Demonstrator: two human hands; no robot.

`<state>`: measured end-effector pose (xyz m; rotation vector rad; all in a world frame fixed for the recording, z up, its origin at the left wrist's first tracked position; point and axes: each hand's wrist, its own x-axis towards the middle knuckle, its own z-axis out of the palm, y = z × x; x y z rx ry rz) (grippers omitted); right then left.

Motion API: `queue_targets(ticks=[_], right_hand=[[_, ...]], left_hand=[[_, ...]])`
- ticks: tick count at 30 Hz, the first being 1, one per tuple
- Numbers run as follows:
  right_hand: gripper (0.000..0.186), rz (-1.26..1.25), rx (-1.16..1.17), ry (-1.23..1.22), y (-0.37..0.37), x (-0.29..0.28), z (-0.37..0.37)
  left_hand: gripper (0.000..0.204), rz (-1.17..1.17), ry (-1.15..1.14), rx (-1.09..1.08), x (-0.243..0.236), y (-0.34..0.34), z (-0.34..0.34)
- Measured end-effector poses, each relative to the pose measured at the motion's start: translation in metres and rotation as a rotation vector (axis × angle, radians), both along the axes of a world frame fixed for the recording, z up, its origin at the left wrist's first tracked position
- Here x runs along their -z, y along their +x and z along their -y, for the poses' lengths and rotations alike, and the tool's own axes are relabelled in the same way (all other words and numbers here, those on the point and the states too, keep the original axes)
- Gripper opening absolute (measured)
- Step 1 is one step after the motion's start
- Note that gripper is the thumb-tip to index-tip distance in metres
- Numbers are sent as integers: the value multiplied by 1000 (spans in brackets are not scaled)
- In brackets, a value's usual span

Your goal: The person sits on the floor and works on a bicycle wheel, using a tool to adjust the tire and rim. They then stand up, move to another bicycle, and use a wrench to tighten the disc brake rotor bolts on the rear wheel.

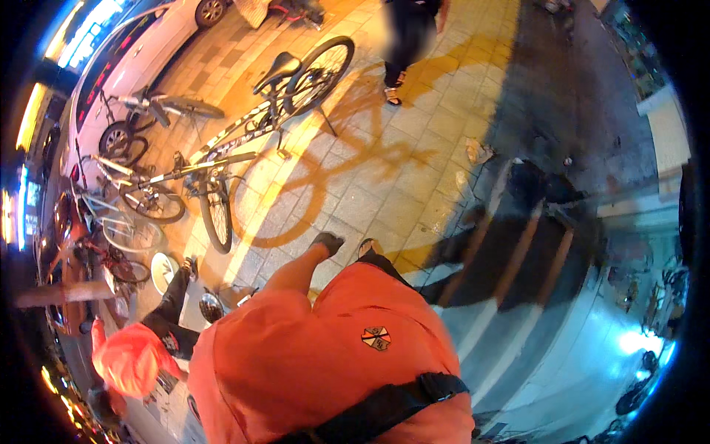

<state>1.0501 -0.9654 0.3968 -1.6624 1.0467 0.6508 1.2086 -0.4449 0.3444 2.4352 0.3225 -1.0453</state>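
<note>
Orange streetlight washes a tiled pavement (384, 185), bicycles (251, 140) parked beside a white car (140, 59), their shadows nearby.

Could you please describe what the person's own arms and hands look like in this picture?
Neither of the hands shows clearly. What can be seen is clothing: a bright orange garment with a small dark diamond-shaped badge, crossed by a black strap with a buckle. At the lower left is an orange sleeve, possibly the left arm; that cannot be told for certain.
</note>
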Motion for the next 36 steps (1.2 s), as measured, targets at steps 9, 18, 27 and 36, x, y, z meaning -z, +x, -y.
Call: queue_targets(ticks=[9, 18, 27, 36], right_hand=[[32, 0, -376, -118, 141, 5, -41], [37, 280, -1166, -214, 333, 89, -69], [26, -92, -1072, -47, 596, 69, -268], [43, 347, -1320, 30, 869, 32, -563]], left_hand=[[50, 394, -256, -407, -100, 118, -29], [49, 603, -729, -1571, -95, 112, -118], [76, 694, -780, -2237, -105, 148, -208], [30, 1066, -942, -2604, -89, 221, -277]])
